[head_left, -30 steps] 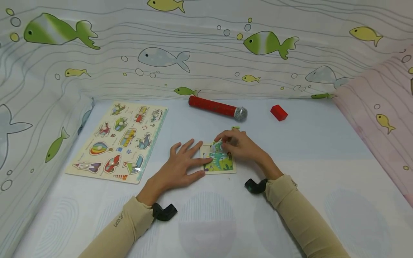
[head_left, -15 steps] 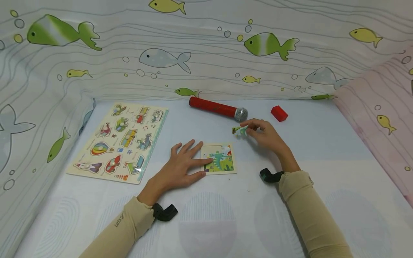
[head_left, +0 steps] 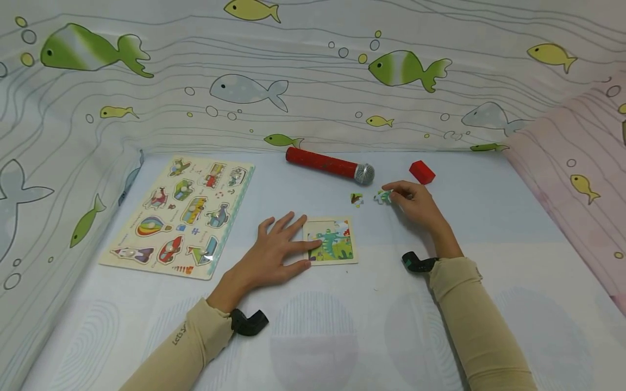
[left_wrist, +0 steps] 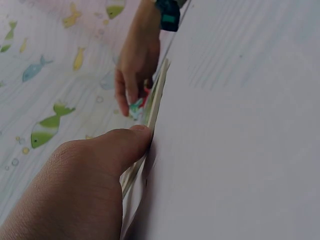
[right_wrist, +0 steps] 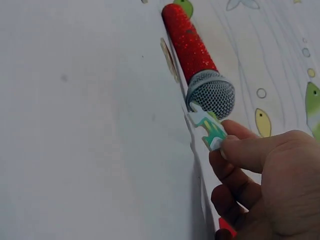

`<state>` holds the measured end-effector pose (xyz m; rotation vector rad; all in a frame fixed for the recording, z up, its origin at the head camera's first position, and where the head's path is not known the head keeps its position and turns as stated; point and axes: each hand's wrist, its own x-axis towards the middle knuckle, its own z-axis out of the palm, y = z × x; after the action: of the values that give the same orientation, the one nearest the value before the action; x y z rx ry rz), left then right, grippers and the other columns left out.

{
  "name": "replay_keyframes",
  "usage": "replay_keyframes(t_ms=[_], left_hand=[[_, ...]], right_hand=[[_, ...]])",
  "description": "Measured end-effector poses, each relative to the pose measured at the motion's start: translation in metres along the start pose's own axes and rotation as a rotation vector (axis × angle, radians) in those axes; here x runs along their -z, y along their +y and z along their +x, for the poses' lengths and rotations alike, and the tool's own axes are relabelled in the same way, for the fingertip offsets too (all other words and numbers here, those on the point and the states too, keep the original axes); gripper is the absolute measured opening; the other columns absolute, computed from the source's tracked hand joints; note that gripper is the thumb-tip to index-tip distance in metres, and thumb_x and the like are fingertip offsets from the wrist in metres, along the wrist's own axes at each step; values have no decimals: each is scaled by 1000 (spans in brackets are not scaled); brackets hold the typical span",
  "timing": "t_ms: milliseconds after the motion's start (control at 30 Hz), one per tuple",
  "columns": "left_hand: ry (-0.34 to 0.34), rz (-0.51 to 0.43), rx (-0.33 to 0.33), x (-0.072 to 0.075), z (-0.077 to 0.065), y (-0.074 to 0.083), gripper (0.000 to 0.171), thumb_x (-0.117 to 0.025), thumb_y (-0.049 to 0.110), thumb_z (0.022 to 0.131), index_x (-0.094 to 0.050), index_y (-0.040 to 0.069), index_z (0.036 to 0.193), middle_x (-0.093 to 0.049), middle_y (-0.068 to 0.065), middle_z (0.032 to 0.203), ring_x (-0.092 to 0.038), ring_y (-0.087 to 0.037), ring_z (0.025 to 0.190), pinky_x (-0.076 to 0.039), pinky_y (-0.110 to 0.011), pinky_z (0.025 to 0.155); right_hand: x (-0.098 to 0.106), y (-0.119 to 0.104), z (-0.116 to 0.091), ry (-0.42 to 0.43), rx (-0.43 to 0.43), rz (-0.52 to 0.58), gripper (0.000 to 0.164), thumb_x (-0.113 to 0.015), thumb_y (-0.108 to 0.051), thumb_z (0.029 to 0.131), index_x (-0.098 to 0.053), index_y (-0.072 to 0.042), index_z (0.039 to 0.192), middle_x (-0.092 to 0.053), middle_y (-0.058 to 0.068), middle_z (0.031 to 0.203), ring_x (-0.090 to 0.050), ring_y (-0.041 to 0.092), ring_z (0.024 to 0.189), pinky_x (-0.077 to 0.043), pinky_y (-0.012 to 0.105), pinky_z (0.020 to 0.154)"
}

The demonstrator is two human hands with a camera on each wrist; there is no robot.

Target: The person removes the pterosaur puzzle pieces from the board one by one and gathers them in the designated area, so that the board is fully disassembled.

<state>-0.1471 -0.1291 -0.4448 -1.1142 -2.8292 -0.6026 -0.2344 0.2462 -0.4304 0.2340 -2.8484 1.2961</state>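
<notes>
My right hand [head_left: 415, 205] pinches a jigsaw piece [right_wrist: 210, 131] in green, white and teal between thumb and fingertips, to the right of a second jigsaw piece [head_left: 356, 200] lying on the table. With fingers spread, my left hand [head_left: 271, 251] rests at the left side of a small framed jigsaw puzzle [head_left: 337, 248] with a green dinosaur picture. Its fingertips overlap the puzzle's left edge. Part of the frame's top row shows bare wood. In the left wrist view the left thumb [left_wrist: 135, 142] lies along the frame's edge [left_wrist: 159, 95].
A red microphone [head_left: 323, 163] with a silver head lies behind the puzzle. The red block [head_left: 422, 172] sits just beyond my right hand. At the left is a large vehicle peg board [head_left: 181, 217]. Fish-print cloth [head_left: 313, 70] walls the back and sides.
My right hand has lifted a jigsaw piece off the puzzle and carried it up and right, past the loose piece. The left hand has stayed in place.
</notes>
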Motion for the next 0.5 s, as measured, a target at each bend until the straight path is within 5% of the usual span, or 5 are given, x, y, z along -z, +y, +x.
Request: replay_keyframes(t_ms=[133,233,400,500], left_hand=[[2,-6,-2,0,0,0,44,-57,51,97,-62,40,140,-37,-13,164,-25,-39,156,-14,-67,117],[3,-9,-2,0,0,0,44,-57,51,97,-62,40,139,-37,-13,164,-25,-39,156,-14,-67,117],[5,-9,-3,-1,-1,0,44,-58,51,97,-62,40,139,-38,-13,164,-25,-39,155,-15,-67,117],[2,-4,-2,0,0,0,44,-58,51,97,-62,40,140,-37,-13,164,-25,-38,156,-15,-66,117]], right_hand=[[-3,1,1,22,-2,-21,28,-54,-10,103,-71,-10,124,-68,15,103,-52,21,91,-41,34,85],[-4,1,1,37,6,-34,28,-54,-10,102,-71,-9,124,-67,17,98,-51,22,90,-36,48,101],[-4,2,1,46,25,-59,26,-59,-9,100,-71,-6,123,-67,19,103,-50,26,94,-5,78,111],[-2,3,1,19,14,-88,29,-64,-12,97,-71,-7,124,-67,19,113,-50,30,103,-9,75,110]])
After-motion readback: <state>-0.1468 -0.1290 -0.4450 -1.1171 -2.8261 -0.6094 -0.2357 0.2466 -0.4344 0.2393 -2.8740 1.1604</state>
